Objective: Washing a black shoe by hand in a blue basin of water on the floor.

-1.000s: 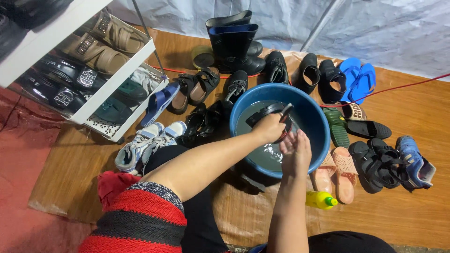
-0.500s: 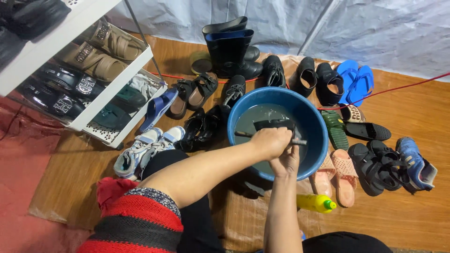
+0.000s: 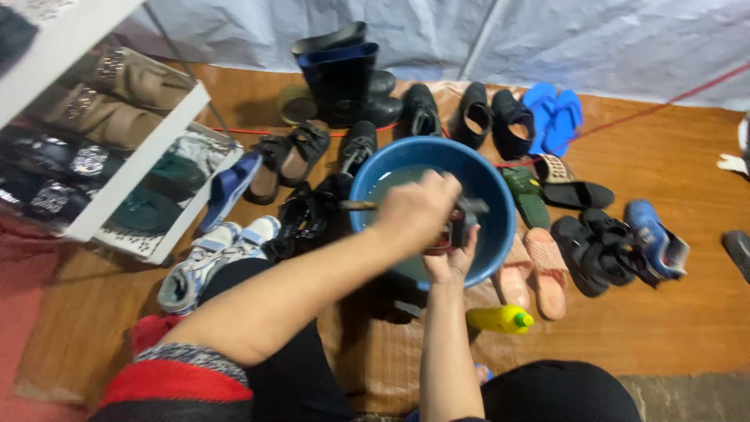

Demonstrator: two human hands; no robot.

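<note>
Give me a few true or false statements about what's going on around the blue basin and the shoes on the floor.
1. Both hands are over the blue basin. True: the left hand and right hand meet above it.
2. The basin is dry. False: water shows inside it.
3. A yellow bottle lies on the floor near the basin. True.
4. The left hand holds a long-handled brush. True: its handle sticks out to the side of the fist.
5. The tall black boots lie tipped over inside the basin. False: they stand upright by the back wall.
6. The blue flip-flops sit on the white shelf. False: they lie on the floor.
</note>
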